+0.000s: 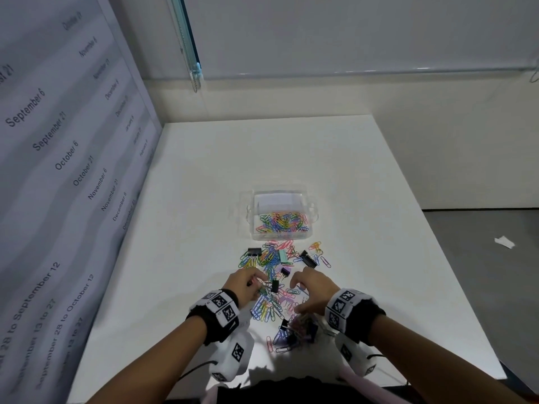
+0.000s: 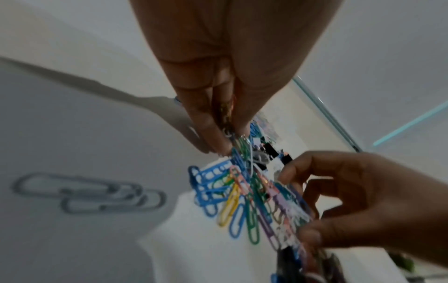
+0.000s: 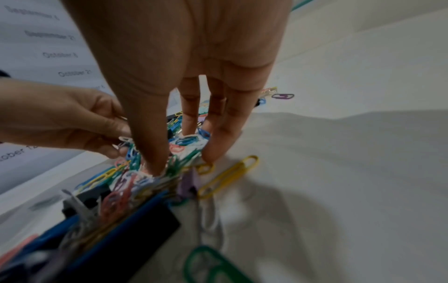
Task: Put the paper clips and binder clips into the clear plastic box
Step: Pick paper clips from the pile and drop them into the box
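Note:
The clear plastic box (image 1: 248, 212) stands mid-table and holds several coloured paper clips (image 1: 281, 221). Between the box and me lies a loose pile of paper clips (image 1: 269, 309) with black binder clips (image 1: 254, 252) and a purple one (image 1: 285, 271) among them. My left hand (image 1: 258, 282) pinches a few paper clips (image 2: 227, 122) between thumb and fingertips at the pile's left side. My right hand (image 1: 297, 295) claws into the pile; its thumb (image 3: 155, 153) and fingers (image 3: 218, 143) close round a bunch of clips (image 3: 186, 151). A dark blue binder clip (image 3: 135, 220) lies nearest me.
A printed calendar panel (image 1: 58, 141) stands along the table's left edge. The white table (image 1: 364, 176) ends at the right above a grey floor with a paper scrap (image 1: 504, 242). A yellow clip (image 3: 227, 176) and grey clips (image 2: 89, 191) lie apart from the pile.

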A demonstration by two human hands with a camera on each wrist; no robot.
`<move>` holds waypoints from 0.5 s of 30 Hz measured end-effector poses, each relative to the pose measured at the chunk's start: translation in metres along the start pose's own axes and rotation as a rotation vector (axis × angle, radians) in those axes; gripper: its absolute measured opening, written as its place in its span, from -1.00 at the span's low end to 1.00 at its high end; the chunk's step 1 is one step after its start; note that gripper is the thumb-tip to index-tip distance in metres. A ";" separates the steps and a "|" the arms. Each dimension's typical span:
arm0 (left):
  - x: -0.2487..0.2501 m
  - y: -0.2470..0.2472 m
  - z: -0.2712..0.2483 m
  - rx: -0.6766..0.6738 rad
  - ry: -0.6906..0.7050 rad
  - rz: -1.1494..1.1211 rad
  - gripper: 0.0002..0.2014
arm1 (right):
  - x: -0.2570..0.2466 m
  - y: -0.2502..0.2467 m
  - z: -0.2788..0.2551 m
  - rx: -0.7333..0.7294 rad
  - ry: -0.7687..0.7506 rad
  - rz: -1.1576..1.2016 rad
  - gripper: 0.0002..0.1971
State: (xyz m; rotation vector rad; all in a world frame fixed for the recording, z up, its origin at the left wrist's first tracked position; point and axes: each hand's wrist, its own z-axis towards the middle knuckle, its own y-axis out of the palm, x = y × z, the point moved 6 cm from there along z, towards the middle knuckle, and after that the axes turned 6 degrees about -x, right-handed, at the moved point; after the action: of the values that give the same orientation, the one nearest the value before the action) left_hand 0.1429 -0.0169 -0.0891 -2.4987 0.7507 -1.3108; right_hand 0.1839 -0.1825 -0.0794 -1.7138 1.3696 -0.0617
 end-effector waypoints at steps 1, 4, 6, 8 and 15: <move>-0.002 -0.001 0.000 -0.004 -0.018 -0.084 -0.76 | -0.002 0.001 0.001 -0.001 -0.006 -0.004 -0.57; -0.003 -0.002 -0.001 -0.036 -0.040 -0.308 -0.74 | -0.004 0.003 0.001 0.008 -0.021 0.032 -0.73; 0.000 -0.004 -0.003 -0.042 -0.050 -0.419 -0.77 | -0.003 0.002 0.001 0.008 -0.006 0.053 -0.78; 0.000 -0.005 -0.003 -0.042 -0.077 -0.509 -0.79 | 0.002 0.000 0.002 0.032 0.020 0.098 -0.80; 0.001 -0.012 0.004 0.008 -0.118 -0.651 -0.82 | 0.011 -0.027 -0.004 0.164 0.115 0.223 -0.75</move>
State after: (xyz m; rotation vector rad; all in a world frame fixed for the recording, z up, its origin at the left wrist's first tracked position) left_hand 0.1511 -0.0072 -0.0855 -2.9000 -0.1219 -1.3015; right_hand 0.2062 -0.1945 -0.0650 -1.4328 1.5876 -0.1448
